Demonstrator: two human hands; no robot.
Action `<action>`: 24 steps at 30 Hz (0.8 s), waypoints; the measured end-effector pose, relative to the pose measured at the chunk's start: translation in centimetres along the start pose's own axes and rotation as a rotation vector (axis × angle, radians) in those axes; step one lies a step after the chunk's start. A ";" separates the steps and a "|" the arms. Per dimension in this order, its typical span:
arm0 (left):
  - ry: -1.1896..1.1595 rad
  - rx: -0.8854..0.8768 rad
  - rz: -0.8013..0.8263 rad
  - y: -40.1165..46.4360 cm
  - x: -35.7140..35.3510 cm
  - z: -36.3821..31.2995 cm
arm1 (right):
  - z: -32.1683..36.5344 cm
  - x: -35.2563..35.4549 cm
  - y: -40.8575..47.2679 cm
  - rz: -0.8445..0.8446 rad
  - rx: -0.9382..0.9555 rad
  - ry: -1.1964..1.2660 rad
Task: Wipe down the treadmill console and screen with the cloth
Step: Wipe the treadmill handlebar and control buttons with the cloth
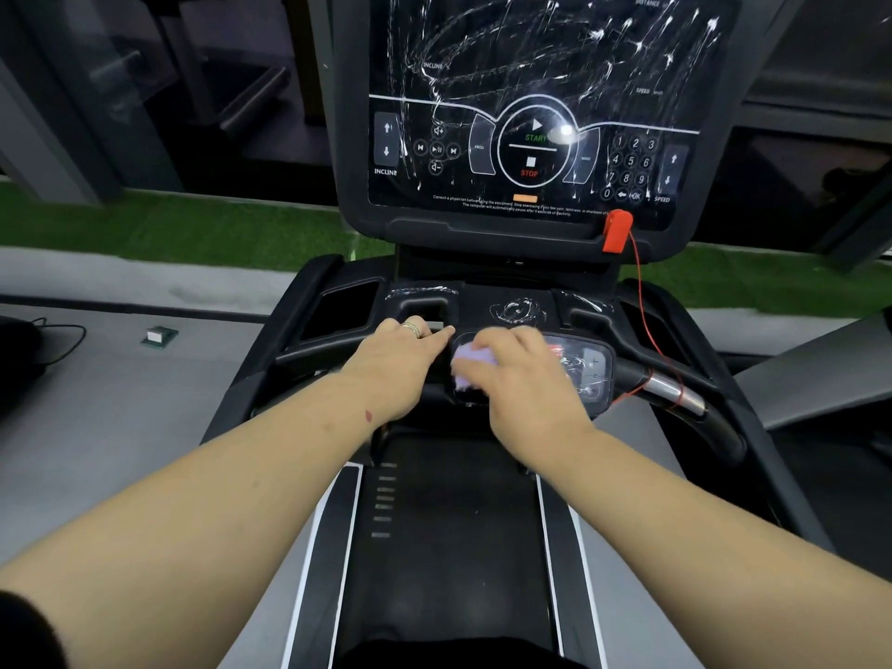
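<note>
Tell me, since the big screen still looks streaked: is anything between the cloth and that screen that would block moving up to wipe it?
Nothing visible blocks it. The right hand holds the cloth on the lower control panel; the screen rises open above. Only the red safety clip sits at its lower right edge, its cord trailing down.

Treadmill console (511, 301) under white streaks, lilac cloth (470, 362) bunched on its control panel (586, 366).

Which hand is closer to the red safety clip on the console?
Right. The right hand presses the cloth on the small control panel, below and slightly left of the red clip. The left hand rests farther left on the handlebar.
</note>
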State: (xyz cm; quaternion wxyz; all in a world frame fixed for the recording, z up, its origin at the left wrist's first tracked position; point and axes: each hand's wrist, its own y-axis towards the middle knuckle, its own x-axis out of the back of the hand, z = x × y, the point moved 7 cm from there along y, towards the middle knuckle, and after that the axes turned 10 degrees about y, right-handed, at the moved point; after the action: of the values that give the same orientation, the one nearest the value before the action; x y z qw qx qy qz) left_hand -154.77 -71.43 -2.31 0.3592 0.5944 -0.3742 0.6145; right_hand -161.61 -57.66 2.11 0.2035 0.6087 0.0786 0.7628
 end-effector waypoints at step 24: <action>-0.026 -0.008 -0.005 0.0 -0.1 0.3 | 1.5 -1.6 -2.1 0.100 0.203 -0.013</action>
State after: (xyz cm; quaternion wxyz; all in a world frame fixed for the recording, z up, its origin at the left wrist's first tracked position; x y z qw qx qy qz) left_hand -154.64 -71.71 -2.42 0.3585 0.6017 -0.3797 0.6043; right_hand -159.43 -56.56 0.31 0.1030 0.6342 0.1234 0.7563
